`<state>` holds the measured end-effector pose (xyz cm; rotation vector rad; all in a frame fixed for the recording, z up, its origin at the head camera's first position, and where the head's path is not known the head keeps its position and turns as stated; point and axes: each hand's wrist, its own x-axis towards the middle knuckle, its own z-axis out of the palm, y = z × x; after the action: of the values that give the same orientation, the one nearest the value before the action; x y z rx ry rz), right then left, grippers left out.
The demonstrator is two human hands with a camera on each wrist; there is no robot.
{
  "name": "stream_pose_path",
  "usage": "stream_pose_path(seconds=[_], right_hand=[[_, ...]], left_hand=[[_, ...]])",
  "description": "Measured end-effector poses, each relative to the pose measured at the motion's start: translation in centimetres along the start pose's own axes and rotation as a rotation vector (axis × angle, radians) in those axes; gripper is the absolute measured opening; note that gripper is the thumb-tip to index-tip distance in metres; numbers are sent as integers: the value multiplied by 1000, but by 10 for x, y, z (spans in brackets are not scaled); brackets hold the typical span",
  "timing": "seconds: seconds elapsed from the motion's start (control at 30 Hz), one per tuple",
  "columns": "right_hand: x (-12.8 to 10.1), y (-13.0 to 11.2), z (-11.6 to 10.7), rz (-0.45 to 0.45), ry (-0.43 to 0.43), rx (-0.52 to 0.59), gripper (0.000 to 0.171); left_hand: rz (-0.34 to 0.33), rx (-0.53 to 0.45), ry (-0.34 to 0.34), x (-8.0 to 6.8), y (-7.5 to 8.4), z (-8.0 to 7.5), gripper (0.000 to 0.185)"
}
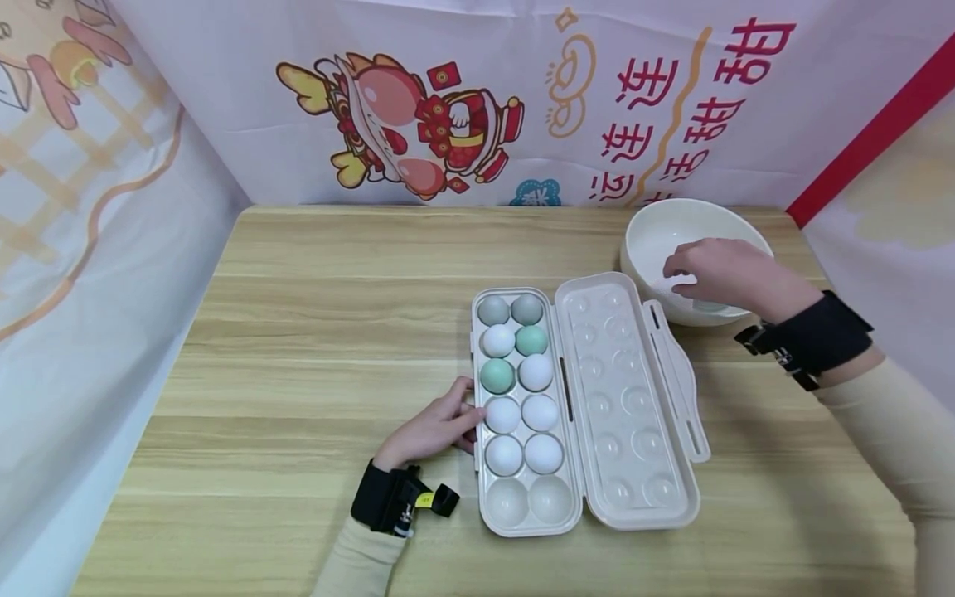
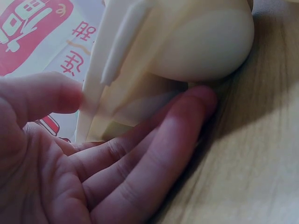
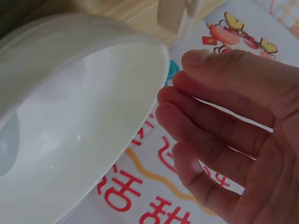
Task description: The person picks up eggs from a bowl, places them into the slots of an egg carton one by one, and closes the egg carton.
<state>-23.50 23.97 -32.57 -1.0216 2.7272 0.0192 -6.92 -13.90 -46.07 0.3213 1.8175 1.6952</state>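
A white plastic egg box (image 1: 565, 481) lies with its lid (image 1: 619, 356) folded back to the right. White eggs (image 1: 543, 454) and two mint-green eggs (image 1: 496, 376) sit in its cups; the far pair of cups shows greyish rounds, and the nearest two are empty. My left hand (image 1: 436, 424) grips the box's left edge, thumb at the rim and fingers under the rounded cups (image 2: 205, 42). Over a large white bowl (image 1: 656, 224) hovers my right hand (image 1: 719, 269), fingers loosely bent, holding nothing. A pale greyish-green rounded shape (image 3: 7, 142) shows inside the bowl.
The wood-grain table (image 1: 336, 315) runs up to a printed cloth (image 1: 246, 99) hanging behind it. White cloth also hangs at the left and right sides. The lid's handle (image 1: 677, 381) points towards the right, just in front of the bowl.
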Motion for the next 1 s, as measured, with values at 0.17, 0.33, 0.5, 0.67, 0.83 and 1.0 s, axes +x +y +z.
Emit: stream_pose_path(seconds=[0.17, 0.33, 0.5, 0.67, 0.83, 1.0], right_hand=[[6, 21, 1, 32, -72, 51, 18], [12, 42, -2, 26, -95, 71, 16], [17, 58, -6, 67, -217, 115, 23], [22, 69, -6, 113, -368, 152, 29], [28, 81, -4, 178, -535, 232, 37], [34, 89, -2, 227, -645, 297, 42]], left_hand=[[3, 5, 0, -1, 0, -1, 31], [4, 15, 8, 0, 1, -2, 29], [4, 16, 16, 0, 4, -3, 26], [6, 8, 15, -1, 5, -3, 28], [8, -10, 6, -1, 3, -3, 28], [8, -14, 2, 0, 3, -3, 26]])
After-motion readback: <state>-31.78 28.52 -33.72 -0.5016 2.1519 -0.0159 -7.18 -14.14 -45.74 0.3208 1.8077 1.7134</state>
